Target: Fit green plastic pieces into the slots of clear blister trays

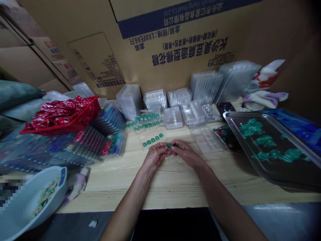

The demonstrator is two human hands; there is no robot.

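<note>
My left hand and my right hand meet at the middle of the wooden table. Pinched between the fingertips of both is a small green piece, mostly covered by the fingers, its kind unclear. Under the hands lies a clear plastic tray. Just beyond my left hand, a clear tray holds a row of green pieces. Farther back, more green pieces sit in clear trays. To the right of my right hand is another clear plastic tray.
A dark tray with green clusters stands at right. Clear plastic stacks line the back before a large carton. At left are a red basket of red packets, filled clear boxes and a pale blue basin.
</note>
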